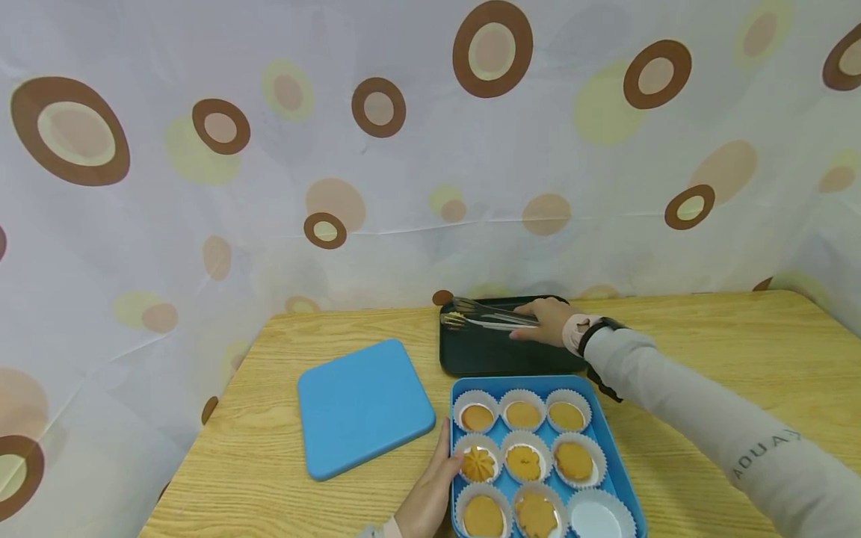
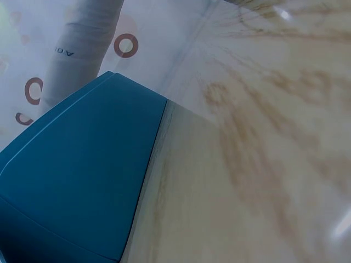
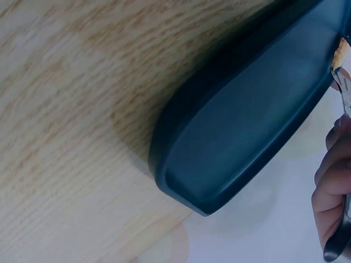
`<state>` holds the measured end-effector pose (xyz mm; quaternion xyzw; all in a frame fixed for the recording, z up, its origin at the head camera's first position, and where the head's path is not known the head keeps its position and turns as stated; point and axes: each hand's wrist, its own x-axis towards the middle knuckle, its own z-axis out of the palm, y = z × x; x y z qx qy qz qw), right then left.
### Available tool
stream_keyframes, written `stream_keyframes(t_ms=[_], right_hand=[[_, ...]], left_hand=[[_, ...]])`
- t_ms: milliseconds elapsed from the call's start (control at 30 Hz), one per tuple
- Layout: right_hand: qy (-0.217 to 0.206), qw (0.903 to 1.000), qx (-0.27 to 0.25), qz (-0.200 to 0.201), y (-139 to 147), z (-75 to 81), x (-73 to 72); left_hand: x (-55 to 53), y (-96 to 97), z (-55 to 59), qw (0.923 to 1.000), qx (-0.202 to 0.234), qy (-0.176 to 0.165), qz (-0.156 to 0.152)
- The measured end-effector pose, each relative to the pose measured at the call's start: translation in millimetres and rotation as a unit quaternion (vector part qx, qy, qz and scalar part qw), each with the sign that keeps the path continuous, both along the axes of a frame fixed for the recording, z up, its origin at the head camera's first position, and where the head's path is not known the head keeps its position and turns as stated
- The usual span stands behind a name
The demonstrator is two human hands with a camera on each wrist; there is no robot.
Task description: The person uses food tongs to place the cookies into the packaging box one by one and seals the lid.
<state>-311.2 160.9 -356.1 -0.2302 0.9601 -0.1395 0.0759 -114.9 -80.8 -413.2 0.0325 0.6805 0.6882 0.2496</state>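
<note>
My right hand (image 1: 548, 320) grips metal tongs (image 1: 501, 317) above the dark tray (image 1: 484, 355). A small golden cookie (image 1: 454, 320) sits at the tongs' tips, over the tray's left end; the right wrist view shows this cookie (image 3: 340, 53) too. My left hand (image 1: 427, 489) holds the left wall of a blue box (image 1: 498, 432), thumb over the rim and fingers along the outside. Inside the box stand white paper cups, several with golden cookies (image 1: 477, 465) of different shapes. The cup at the near right (image 1: 601, 515) holds no cookie. In the left wrist view, the box's side (image 2: 93, 170) hides that hand.
A flat blue lid (image 1: 366, 409) lies on the wooden table (image 1: 255, 448), left of the box. The dark tray stands just behind the box. A curtain (image 1: 403, 172) with printed circles hangs along the table's back edge.
</note>
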Motion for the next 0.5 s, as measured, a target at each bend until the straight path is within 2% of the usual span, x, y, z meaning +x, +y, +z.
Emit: stream_keyframes(t_ms=[267, 500], right_hand=[[-0.008, 0.9996, -0.027, -0.002, 7, 8.6, 7.6], [-0.014, 0.998, -0.059, 0.015, 18, 20.2, 24.7]], left_hand=[[0.0, 0.4, -0.2, 1.0, -0.004, 0.004, -0.001], [0.1, 1.0, -0.3, 1.0, -0.004, 0.005, -0.001]])
